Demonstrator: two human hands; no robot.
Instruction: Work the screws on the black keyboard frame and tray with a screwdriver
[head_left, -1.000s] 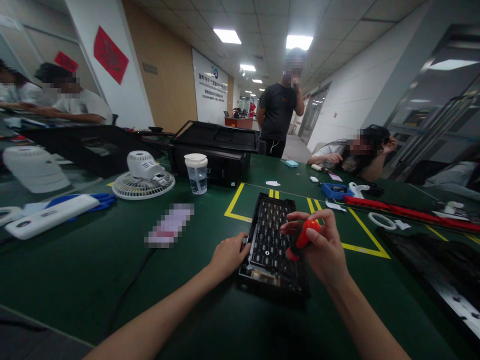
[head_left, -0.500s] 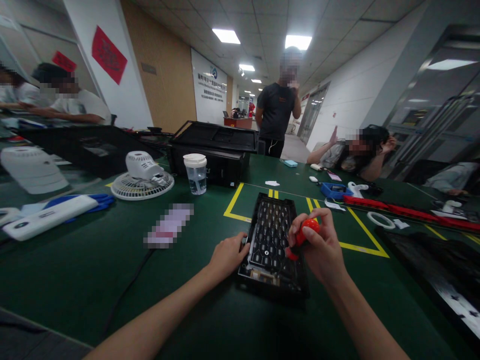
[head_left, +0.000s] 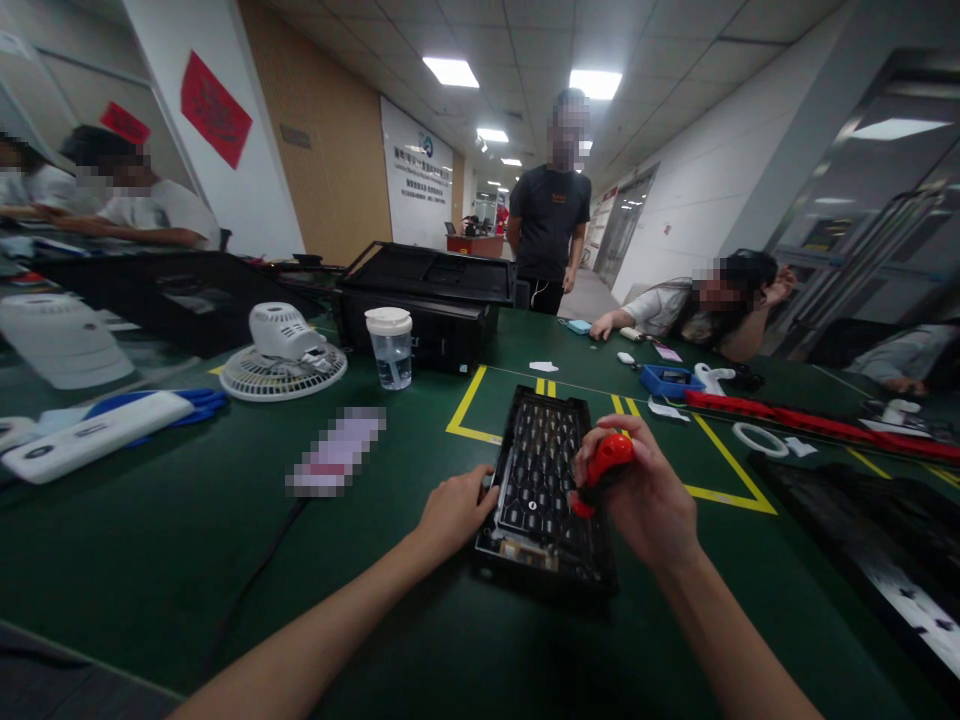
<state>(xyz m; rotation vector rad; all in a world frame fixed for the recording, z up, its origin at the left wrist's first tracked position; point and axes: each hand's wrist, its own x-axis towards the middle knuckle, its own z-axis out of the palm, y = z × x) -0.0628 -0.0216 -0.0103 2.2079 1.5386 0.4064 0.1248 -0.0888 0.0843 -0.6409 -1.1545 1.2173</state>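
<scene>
A black rectangular casing [head_left: 541, 470] with a honeycomb pattern of cells lies lengthwise in front of me on the green table. My left hand [head_left: 459, 508] grips its left edge, the thumb on the rim and the other fingers at the side. Above the casing's right side, my right hand [head_left: 646, 490] is closed around a red-and-black screwdriver [head_left: 609, 458]. The tool's lower end points down toward the right edge; whether it touches there I cannot tell. A small light round spot [head_left: 532, 506] shows among the lower cells.
A purple phone-like item [head_left: 339, 450] with a cable, a lidded cup [head_left: 391, 348] and a white fan [head_left: 283, 350] are at left. A black box [head_left: 420, 305] stands behind. At right are a blue tray [head_left: 666, 381], a white ring [head_left: 760, 440] and a black panel [head_left: 862, 540]. Other people are around.
My right hand has turned slightly, and the screwdriver's red handle tilts differently. My left hand and the casing stay put. The standing person's raised hand is lowered; a seated person's arm now rests on the table.
</scene>
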